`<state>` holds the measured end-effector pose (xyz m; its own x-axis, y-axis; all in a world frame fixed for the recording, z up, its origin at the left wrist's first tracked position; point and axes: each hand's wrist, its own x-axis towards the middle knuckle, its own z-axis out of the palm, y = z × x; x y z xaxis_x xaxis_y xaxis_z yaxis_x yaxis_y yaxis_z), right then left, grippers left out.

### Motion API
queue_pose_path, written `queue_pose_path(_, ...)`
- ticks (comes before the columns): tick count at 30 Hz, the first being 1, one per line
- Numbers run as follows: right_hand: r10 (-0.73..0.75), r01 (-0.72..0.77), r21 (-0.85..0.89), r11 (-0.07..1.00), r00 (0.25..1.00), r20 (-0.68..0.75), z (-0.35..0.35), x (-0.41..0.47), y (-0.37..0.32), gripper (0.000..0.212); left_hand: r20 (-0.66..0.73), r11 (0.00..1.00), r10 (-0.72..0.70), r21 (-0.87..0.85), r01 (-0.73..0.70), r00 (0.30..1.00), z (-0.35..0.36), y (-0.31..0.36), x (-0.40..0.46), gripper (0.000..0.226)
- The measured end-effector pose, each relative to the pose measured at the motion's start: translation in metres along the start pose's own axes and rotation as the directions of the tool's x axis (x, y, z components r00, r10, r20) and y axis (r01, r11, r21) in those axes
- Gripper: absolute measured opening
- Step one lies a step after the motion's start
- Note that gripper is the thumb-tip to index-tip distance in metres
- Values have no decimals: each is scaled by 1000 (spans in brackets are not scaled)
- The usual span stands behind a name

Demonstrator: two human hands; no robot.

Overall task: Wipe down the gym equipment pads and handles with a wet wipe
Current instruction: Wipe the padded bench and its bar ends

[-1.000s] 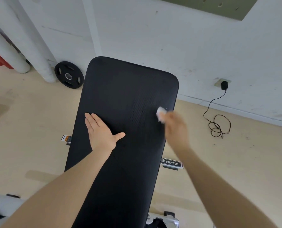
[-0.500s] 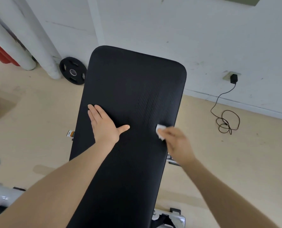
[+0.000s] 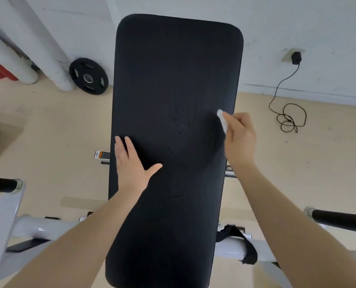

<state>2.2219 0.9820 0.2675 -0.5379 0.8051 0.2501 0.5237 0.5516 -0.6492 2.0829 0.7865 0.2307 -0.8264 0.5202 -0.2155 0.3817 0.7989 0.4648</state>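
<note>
Right hand (image 3: 238, 138) is gripping a white wet wipe (image 3: 222, 120), fingers curled round it, pressing it vs the black pad (image 3: 173, 69) near the pad's right edge, approx mid-length; left hand (image 3: 131, 163) is lying flat, fingers straight, thumb out, by the pad's left edge; black handles (image 3: 337, 220) are showing either side; weight plate (image 3: 88, 76) is leaning vs wall; black cable (image 3: 289, 117) is lying coiled on floor at right

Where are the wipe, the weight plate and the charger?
wipe (image 3: 222, 119), head view, white strip beside the right hand's fingers
weight plate (image 3: 88, 76), head view, its face by the hub
charger (image 3: 296, 57), head view, plug body
</note>
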Motion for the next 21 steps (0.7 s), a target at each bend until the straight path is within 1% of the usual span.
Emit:
queue_pose_path(2, 10, -7, -46, 999, 999, 45, 13, 12, 2, 21, -10, 999, -8, 49, 8, 1000, 3, -5, 0, 116)
queue_pose_path(3, -14, 22, -95, 995, 997, 79, 20, 10, 3, 19, -16, 997, 4, 74, -2, 1000, 4, -7, -1, 116)
queue_pose_path(4, -89, 108, -160, 981, 988, 122, 27, 4, 4, 20, -20, 995, 21, 94, -19, 1000, 5, -10, -2, 116)
queue_pose_path(6, -196, 236, -197, 952, 960, 202, 41, -21, 12, 35, -15, 991, 61, 119, -59, 998, 4, -16, -2, 117)
queue_pose_path(7, -208, 255, -196, 947, 950, 232, 44, -34, 14, 39, -1, 988, 78, 135, -78, 997, 3, -19, -2, 118)
queue_pose_path(9, -232, 310, -198, 930, 912, 339, 49, -62, 17, 40, 42, 979, 107, 171, -112, 993, 0, -26, -4, 123)
queue_pose_path(10, -223, 313, -189, 931, 895, 386, 48, -74, 15, 41, 65, 975, 119, 180, -129, 991, -2, -29, -4, 125)
queue_pose_path(11, -236, 334, -189, 923, 883, 406, 52, -88, 18, 42, 92, 972, 125, 186, -140, 988, -4, -30, -4, 126)
queue_pose_path(12, -228, 319, -154, 935, 874, 429, 52, -102, 15, 41, 120, 970, 127, 193, -149, 985, -7, -31, -4, 127)
queue_pose_path(13, -180, 264, -111, 958, 855, 486, 52, -115, 11, 40, 149, 966, 131, 202, -160, 980, -10, -32, -4, 128)
queue_pose_path(14, -144, 236, -94, 967, 812, 565, 51, -129, 10, 39, 177, 961, 136, 216, -173, 975, -14, -32, -3, 128)
queue_pose_path(16, -142, 313, -121, 942, 698, 702, 51, -149, 10, 35, 229, 948, 151, 243, -206, 962, -20, -36, -2, 129)
queue_pose_path(17, -112, 265, -113, 958, 704, 701, 48, -149, 7, 29, 248, 943, 159, 249, -221, 956, -23, -39, -2, 128)
queue_pose_path(18, -76, 171, -86, 981, 761, 645, 45, -144, 0, 23, 263, 939, 165, 253, -233, 951, -25, -41, -1, 127)
queue_pose_path(19, -44, 84, -51, 995, 842, 537, 44, -134, -6, 22, 275, 936, 168, 257, -241, 947, -27, -43, -1, 126)
queue_pose_path(20, -45, 65, -36, 997, 918, 395, 41, -115, -16, 22, 281, 934, 170, 260, -245, 945, -28, -44, -2, 126)
queue_pose_path(21, -24, 43, -63, 997, 961, 276, 40, -93, -25, 22, 283, 933, 171, 262, -248, 944, -29, -44, -2, 125)
